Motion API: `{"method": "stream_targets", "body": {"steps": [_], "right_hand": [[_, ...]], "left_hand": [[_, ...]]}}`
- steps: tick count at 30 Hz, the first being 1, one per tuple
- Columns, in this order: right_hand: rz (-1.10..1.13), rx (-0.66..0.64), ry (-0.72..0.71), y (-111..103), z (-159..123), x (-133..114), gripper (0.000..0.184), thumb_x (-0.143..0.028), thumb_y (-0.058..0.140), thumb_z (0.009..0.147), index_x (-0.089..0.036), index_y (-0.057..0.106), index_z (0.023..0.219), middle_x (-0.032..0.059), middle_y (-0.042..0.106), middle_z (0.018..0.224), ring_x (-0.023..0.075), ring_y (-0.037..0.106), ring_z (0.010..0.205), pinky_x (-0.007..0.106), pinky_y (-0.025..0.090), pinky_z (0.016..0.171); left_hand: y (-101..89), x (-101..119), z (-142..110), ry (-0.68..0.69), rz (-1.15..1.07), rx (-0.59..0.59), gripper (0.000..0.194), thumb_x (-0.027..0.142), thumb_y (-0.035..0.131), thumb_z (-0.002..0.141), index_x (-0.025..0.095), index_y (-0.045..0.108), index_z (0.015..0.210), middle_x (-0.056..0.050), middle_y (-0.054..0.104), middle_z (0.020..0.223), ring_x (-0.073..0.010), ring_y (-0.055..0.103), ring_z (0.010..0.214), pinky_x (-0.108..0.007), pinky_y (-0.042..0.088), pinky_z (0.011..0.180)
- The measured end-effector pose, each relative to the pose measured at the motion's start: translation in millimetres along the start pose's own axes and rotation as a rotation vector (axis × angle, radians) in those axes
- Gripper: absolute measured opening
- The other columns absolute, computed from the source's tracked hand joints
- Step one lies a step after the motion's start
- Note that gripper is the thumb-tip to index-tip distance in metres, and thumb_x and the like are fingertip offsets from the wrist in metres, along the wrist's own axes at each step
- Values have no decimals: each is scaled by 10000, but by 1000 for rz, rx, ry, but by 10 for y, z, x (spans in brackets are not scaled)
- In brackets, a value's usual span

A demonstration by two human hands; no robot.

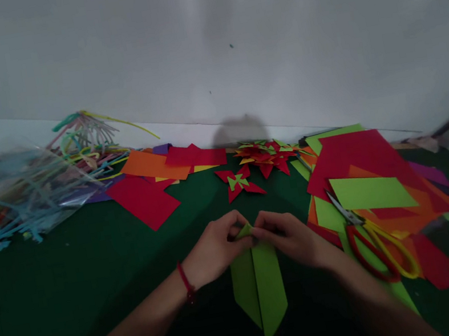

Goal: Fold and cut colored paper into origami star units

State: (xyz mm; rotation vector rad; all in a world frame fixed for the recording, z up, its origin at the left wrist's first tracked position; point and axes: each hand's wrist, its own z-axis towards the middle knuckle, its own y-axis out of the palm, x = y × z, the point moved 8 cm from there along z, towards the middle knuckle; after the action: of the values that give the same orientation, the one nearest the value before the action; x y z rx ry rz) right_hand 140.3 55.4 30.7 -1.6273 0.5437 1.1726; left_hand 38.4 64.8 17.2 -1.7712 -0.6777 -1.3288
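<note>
A folded sheet of green paper [270, 287] hangs over the dark green table, a crease running down its middle and its lower end coming to a point. At its upper tip, my left hand [221, 248] pinches the paper from the left, a red bracelet round the wrist. Closed on the same tip from the other side, my right hand [289, 237] has its fingertips against those of the left. Part of the top fold is hidden behind the fingers. Just beyond the hands lies a red and green folded paper star [239, 182].
Several folded stars [265, 155] are heaped by the wall. Scissors [372, 240] with red and yellow handles lie on coloured paper sheets [362, 158] at right. Red and orange sheets [144, 202] lie left of centre. A clear plastic bag [22, 180] covers colourful strips at far left.
</note>
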Motion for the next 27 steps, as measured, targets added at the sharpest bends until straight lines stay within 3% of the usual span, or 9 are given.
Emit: {"method": "stream_targets", "body": {"steps": [3,9,13,18,23,27], "right_hand": [[36,78,7,-12,15,46,270,-385,445,849,-180,484,678,-46,412,594,80,360,544,196,290,483],[54,213,53,-26,35,184,282,-408,444,843,-183,470,675,-54,396,550,79,345,498,201,264,450],[71,170,53,15,43,182,275,-413,435,847,-181,483,708,-56,393,557,76,343,502,202,261,458],[180,89,65,86,44,176,241,-423,430,847,-190,473,800,-48,440,594,81,370,512,204,281,471],[113,195,32,50,50,179,198,-372,469,834,-193,464,751,-64,403,540,77,335,490,204,264,461],[126,276,44,32,50,230,188,-366,462,838,-199,464,752,-60,418,545,80,350,487,204,265,449]], "left_hand": [[-10,-66,27,-42,-82,26,196,307,573,733,192,472,856,92,395,520,-71,357,472,-180,232,433],[-20,-107,72,-68,-118,-19,175,302,608,686,162,505,710,51,480,631,-93,459,585,-193,326,510],[-38,-140,65,-94,-95,-23,153,276,582,689,165,481,661,58,455,603,-92,444,566,-199,312,507],[66,-181,44,-127,-153,-117,155,283,586,683,163,490,705,43,475,632,-105,472,590,-212,337,529],[28,-177,66,-109,-142,-42,192,289,597,673,168,452,641,66,425,582,-86,439,544,-196,320,500],[2,-209,75,-134,-191,-12,188,297,631,658,160,507,694,46,515,616,-103,506,569,-207,370,519]]}}
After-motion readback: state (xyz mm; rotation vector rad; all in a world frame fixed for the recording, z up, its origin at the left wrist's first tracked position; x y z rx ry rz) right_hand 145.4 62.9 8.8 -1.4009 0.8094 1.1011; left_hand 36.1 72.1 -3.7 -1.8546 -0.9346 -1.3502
